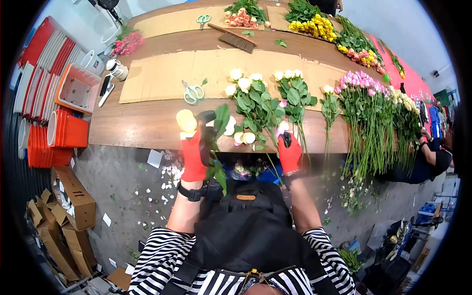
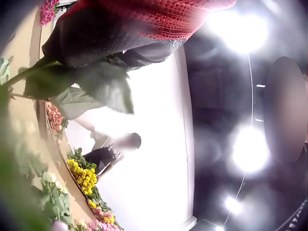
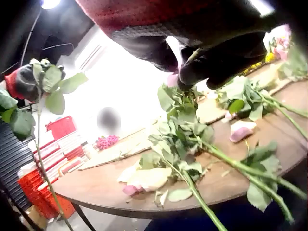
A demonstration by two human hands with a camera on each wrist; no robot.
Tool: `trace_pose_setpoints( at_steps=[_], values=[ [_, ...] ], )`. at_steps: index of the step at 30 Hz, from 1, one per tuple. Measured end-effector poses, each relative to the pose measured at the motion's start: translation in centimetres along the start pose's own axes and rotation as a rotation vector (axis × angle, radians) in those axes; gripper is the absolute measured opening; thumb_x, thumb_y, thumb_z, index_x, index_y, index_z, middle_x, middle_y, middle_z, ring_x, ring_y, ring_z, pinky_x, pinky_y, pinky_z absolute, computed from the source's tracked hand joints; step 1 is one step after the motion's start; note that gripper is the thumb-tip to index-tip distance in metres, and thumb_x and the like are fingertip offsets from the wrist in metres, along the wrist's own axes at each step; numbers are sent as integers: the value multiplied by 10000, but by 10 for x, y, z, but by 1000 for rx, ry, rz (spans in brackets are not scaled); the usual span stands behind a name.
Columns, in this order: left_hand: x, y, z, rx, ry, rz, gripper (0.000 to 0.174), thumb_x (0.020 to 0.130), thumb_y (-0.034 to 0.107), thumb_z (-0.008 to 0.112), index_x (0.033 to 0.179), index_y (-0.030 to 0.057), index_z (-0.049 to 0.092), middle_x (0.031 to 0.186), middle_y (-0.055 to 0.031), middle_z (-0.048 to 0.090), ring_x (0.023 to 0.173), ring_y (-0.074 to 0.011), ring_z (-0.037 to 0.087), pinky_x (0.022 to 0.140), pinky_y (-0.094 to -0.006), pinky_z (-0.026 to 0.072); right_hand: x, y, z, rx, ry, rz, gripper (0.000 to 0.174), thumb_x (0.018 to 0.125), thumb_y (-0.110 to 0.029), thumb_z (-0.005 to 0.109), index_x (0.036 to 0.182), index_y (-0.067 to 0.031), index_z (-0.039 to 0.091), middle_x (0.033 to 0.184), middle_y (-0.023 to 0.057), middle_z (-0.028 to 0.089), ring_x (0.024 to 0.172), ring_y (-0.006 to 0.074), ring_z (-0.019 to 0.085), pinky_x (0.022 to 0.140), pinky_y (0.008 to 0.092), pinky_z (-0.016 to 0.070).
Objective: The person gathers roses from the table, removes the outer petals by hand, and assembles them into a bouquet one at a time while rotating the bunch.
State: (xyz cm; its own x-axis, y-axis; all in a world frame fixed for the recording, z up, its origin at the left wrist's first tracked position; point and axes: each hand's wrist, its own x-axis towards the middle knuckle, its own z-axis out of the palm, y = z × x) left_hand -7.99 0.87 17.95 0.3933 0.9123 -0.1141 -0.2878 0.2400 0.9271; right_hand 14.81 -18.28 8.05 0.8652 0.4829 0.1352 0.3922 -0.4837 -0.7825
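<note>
My left hand [image 1: 194, 155], in a red and black glove, grips a leafy rose stem near the table's front edge. A pale yellow rose head [image 1: 186, 121] shows just beyond the fingers. The rose's green leaves [image 1: 222, 120] stand up beside the glove, and the stem [image 3: 39, 154] hangs below it in the right wrist view. My right hand [image 1: 289, 153], gloved alike, pinches a pale pink-white petal [image 3: 174, 78] between dark fingertips. Under it lie cut white roses [image 1: 244, 84] with leafy stems, and loose petals [image 3: 242, 131] are scattered on the wood.
Green-handled scissors [image 1: 193, 92] lie on cardboard [image 1: 157, 73], with a brush [image 1: 231, 38] behind. Pink roses [image 1: 361, 82] with long stems overhang the table's front right. Yellow flowers [image 1: 314, 27] lie at the back. Orange crates [image 1: 78, 88] stand left; another person [image 1: 432, 157] is at right.
</note>
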Motion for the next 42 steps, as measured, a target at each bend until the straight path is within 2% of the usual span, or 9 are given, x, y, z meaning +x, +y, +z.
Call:
trace_pose_setpoints(
  at_steps=[7, 10, 13, 18, 22, 23, 29, 35, 42],
  values=[
    [25, 24, 44, -193, -60, 86, 295, 883, 55, 640, 1164, -35, 634, 1025, -60, 679, 819, -121, 643, 718, -238, 523, -39, -34, -37, 546, -69, 48, 208, 836, -33, 668, 1031, 31, 633, 857, 44, 661, 800, 113, 605, 739, 274, 495],
    [40, 21, 29, 381, -245, 380, 449, 779, -36, 617, 1222, 38, 617, 1193, -123, 655, 1072, -277, 617, 932, -354, 471, -61, -33, -48, 661, -190, 143, 210, 838, -11, 648, 1039, 46, 630, 909, 51, 663, 846, 104, 603, 782, 261, 498],
    [42, 19, 28, 523, -269, 479, 401, 832, 6, 611, 1233, 24, 604, 1166, -96, 650, 1019, -232, 621, 871, -324, 489, -76, -31, -49, 587, -280, -38, 221, 777, -7, 663, 996, 27, 652, 858, 62, 661, 796, 136, 609, 748, 285, 495],
    [29, 3, 28, 18, -284, 49, 268, 949, 34, 506, 1183, -13, 629, 1167, -69, 635, 988, -152, 622, 854, -283, 504, -82, -22, -52, 266, -526, -212, 336, 698, -72, 732, 1029, -55, 677, 976, 123, 683, 954, 313, 629, 844, 385, 492],
    [11, 22, 34, 488, -338, 544, 295, 861, 27, 602, 1151, -13, 636, 1082, -103, 679, 987, -223, 647, 872, -313, 503, -78, -20, -46, -34, -614, -336, 612, 700, -123, 771, 1278, -109, 573, 1278, 128, 562, 1220, 313, 479, 1034, 419, 370],
    [7, 25, 33, 592, -343, 635, 322, 821, 23, 645, 1141, -13, 635, 1044, -114, 697, 982, -254, 659, 873, -324, 505, -74, -20, -46, 13, -565, -304, 635, 700, -124, 772, 1297, -109, 556, 1308, 132, 536, 1239, 318, 458, 1045, 424, 356],
    [-36, 22, 50, -55, -205, -136, 191, 836, 17, 628, 1026, -1, 627, 923, -58, 677, 839, -157, 632, 748, -286, 507, -29, -159, -98, 199, -216, -315, 623, 717, -181, 787, 1288, -91, 554, 1338, 147, 500, 1272, 358, 415, 1073, 464, 309],
    [-60, 30, 77, 409, -324, 319, 336, 688, -78, 689, 1008, 9, 637, 850, -77, 684, 775, -189, 652, 696, -327, 524, -22, -223, -103, 127, 32, -520, 491, 672, -151, 792, 1128, -85, 622, 1281, 125, 551, 1228, 361, 456, 1065, 500, 309],
    [-62, -1, 49, 329, -243, 49, 262, 761, 48, 731, 999, 5, 630, 900, -103, 678, 839, -223, 655, 747, -335, 524, -26, -214, -86, 679, 58, -331, 255, 744, 2, 633, 997, 22, 652, 1101, 158, 657, 1054, 287, 595, 972, 377, 427]
  ],
)
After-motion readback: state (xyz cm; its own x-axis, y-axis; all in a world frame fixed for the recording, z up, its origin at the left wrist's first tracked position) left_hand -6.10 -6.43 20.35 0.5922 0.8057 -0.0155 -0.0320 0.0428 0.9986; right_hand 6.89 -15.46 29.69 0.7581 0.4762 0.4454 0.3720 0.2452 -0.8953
